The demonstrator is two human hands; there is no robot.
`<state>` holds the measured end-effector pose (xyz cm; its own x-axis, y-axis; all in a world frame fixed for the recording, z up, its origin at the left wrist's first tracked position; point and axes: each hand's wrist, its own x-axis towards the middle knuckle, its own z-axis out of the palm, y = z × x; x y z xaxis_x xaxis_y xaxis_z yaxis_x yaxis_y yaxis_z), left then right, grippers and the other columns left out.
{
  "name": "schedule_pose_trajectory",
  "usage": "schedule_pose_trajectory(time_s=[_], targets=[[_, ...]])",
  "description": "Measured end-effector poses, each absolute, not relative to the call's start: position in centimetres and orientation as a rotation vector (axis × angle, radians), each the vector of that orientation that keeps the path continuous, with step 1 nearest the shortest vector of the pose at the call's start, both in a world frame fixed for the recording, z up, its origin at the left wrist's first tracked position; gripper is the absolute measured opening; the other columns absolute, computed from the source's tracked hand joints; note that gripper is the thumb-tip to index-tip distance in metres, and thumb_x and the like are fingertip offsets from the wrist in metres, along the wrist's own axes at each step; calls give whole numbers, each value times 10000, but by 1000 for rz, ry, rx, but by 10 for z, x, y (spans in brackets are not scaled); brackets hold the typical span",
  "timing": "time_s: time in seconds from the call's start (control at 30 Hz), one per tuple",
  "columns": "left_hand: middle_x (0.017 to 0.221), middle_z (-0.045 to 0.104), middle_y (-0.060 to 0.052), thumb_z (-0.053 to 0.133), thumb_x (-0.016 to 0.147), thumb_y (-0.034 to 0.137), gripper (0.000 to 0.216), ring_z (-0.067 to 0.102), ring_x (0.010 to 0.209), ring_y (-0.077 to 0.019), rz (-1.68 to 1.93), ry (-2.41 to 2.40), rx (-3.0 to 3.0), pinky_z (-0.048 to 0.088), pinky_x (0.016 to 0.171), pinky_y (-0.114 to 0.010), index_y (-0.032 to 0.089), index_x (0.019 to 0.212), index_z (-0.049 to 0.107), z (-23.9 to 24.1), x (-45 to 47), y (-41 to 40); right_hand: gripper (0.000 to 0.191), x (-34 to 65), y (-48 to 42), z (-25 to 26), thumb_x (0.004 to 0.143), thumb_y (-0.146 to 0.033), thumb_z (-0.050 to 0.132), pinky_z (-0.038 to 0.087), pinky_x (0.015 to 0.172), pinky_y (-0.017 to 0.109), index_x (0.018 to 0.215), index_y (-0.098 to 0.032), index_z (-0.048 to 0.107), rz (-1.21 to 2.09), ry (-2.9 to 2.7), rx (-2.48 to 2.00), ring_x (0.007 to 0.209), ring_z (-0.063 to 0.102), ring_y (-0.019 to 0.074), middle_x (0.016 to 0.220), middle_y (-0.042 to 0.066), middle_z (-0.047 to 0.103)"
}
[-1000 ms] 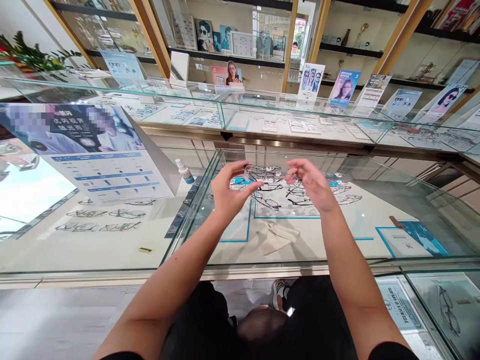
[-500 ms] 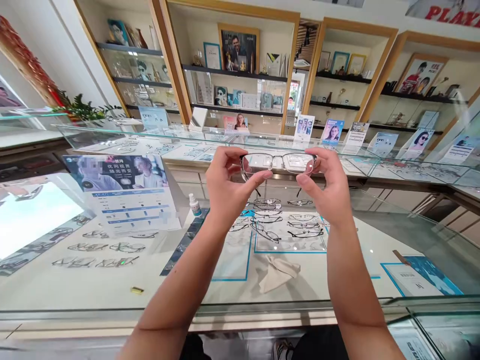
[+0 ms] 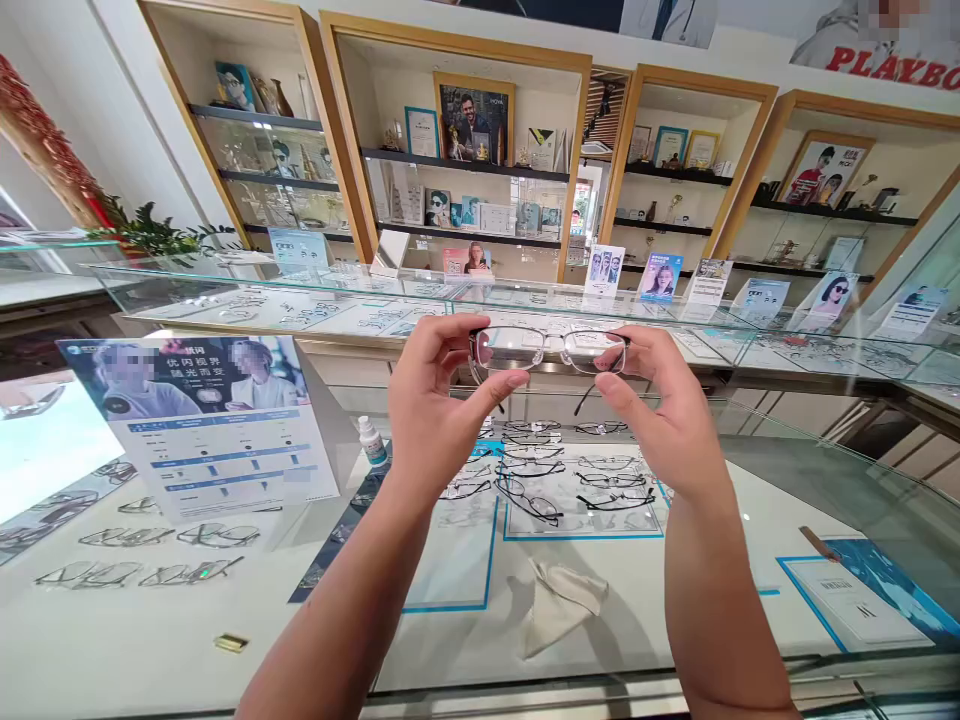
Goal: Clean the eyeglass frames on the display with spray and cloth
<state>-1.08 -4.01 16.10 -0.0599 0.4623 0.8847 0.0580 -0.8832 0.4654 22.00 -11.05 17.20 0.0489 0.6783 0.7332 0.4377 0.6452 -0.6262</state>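
Observation:
A pair of eyeglasses (image 3: 553, 345) with a thin dark frame and clear lenses is held up above the glass counter, lenses level. My left hand (image 3: 442, 410) pinches its left end between thumb and fingers. At the other end, my right hand (image 3: 664, 405) grips the frame the same way. Both temple arms hang down behind the lenses, partly hidden by my hands. Below, several more eyeglasses (image 3: 529, 500) lie in rows on the display. A crumpled cream cloth (image 3: 562, 605) rests nearer to me, between my forearms.
To the left stand a tented price card (image 3: 217, 430) and a white spray bottle (image 3: 371, 442). A small gold-coloured piece (image 3: 231, 643) lies at the front left. Brochures (image 3: 855, 600) are on the right. A second glass display counter (image 3: 300, 310) runs across behind, before wooden wall shelves (image 3: 457, 30).
The view has tilted up and come slightly closer, so the counter things sit lower in it. Both hands still hold the eyeglasses, which look nearly unchanged in position.

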Motion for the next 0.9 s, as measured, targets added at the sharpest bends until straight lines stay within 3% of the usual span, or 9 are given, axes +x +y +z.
schedule_pose_trajectory(time_s=[0.4,0.9], targets=[[1208,733,-47,996,727,357,555,732,1145,-229,2158,554,1776,614,1045,-413,306,1210,728,155,-3,-37,398,221,-112,171,995,-494,719,573,1109,550,1367,-376,637,91,-1629,-1000,1283,674,288,1334,56,720],[1217,683,-56,974,772,392,507,675,1157,-226,2314,667,1850,615,971,-402,299,1203,725,152,4,-42,507,223,-110,171,1018,-587,654,587,1077,579,1485,-394,629,18,-1638,-1106,1246,678,307,1374,78,702]])
